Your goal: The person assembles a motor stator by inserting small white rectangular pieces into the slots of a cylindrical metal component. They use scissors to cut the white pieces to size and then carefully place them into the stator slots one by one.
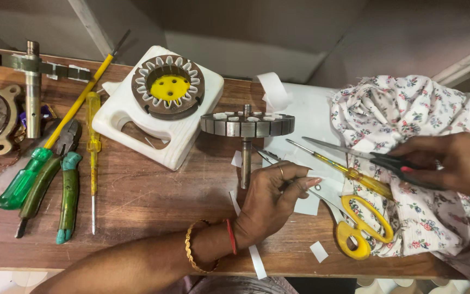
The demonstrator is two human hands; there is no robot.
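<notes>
R hand point(458, 163) grip holds black scissors point(376, 158); L hand point(270, 198) pinches paper strip point(316, 190); 2 scissors, 3 screwdrivers.

Item, as we are viewing it from above: a wooden desk point(153, 201), brown, its grain running left to right and its top showing scuffs. Its near edge is crossing the bottom of our view; its far edge is meeting a grey wall point(278, 27). A pale slanted strut point(91, 24) is leaning behind the far left corner. Pale patterned floor point(6, 280) is showing below the near left corner. Soft, even light is falling throughout.
</notes>
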